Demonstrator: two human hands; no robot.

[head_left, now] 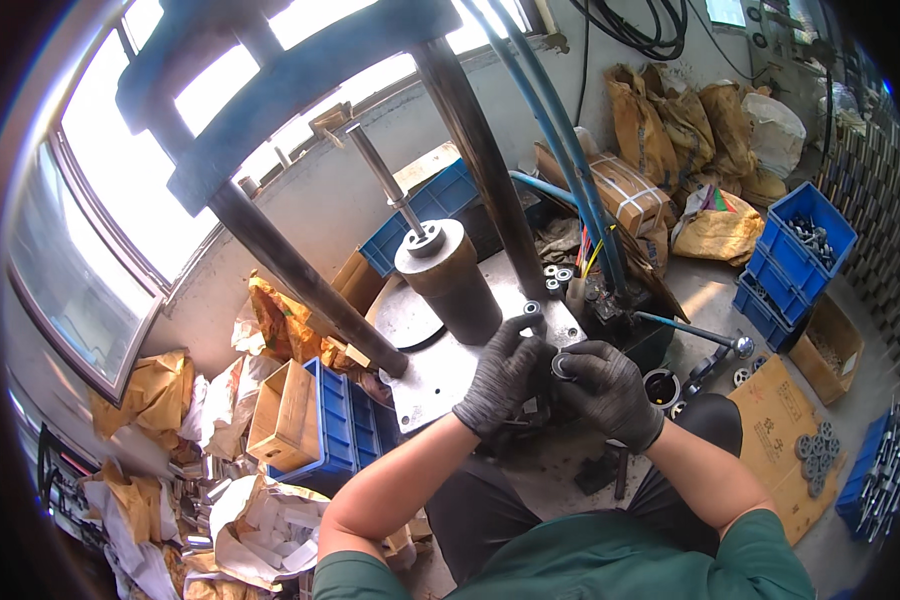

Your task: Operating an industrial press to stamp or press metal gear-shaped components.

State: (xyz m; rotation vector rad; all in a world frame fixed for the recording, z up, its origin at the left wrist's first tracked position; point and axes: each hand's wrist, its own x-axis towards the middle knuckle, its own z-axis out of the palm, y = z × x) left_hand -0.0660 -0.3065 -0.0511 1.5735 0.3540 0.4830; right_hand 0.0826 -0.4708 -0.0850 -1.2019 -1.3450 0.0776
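Observation:
My left hand [510, 375], in a dark grey work glove, is over the front edge of the press's metal plate [440, 385], its fingers curled. What it holds, if anything, is hidden. My right hand [613, 393], gloved alike, pinches a small round bearing [562, 366] between thumb and fingers, close beside the left. Just beyond the left fingertips is another small bearing [532, 307]. On the plate stands a thick dark metal cylinder [455, 285], with a shiny stepped shaft [385, 175] rising tilted from its top.
Two dark press columns [305, 285] flank the cylinder. Several small bearings [558, 277] sit at the plate's right. Blue crates [805, 235] of metal parts are stacked at right, near cardboard [770, 430] with gear-like rings [818, 458]. A blue bin [345, 415] and sacks lie left.

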